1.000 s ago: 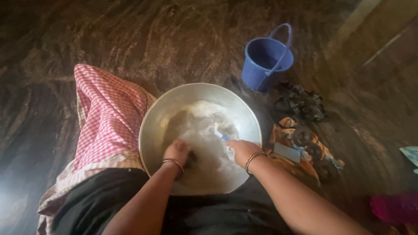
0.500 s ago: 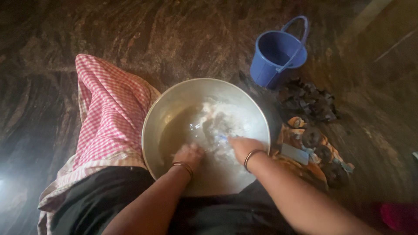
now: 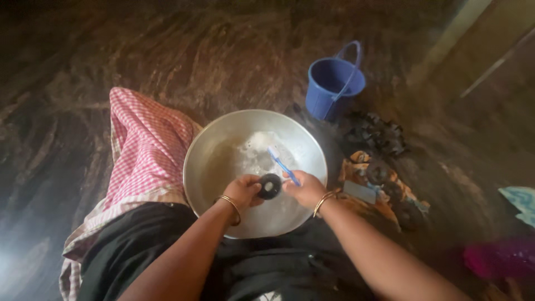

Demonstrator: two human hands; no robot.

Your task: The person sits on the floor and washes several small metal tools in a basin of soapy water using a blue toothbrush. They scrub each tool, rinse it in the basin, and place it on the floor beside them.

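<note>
A: We have our left hand (image 3: 243,190) pinching a small dark round part (image 3: 270,186) by its edge, held over the metal basin (image 3: 207,159) of foamy water.

B: And our right hand (image 3: 305,189) is closed around a blue toothbrush (image 3: 282,164), its head angled up and away over the foam, just beside that part.

A: The basin sits on the dark floor (image 3: 111,50) in front of our knees. A pink checked cloth (image 3: 146,146) lies to its left.

B: To the right we see a blue bucket (image 3: 333,82), a pile of dark parts (image 3: 374,134) below it, and more parts on an orange cloth (image 3: 390,203).
</note>
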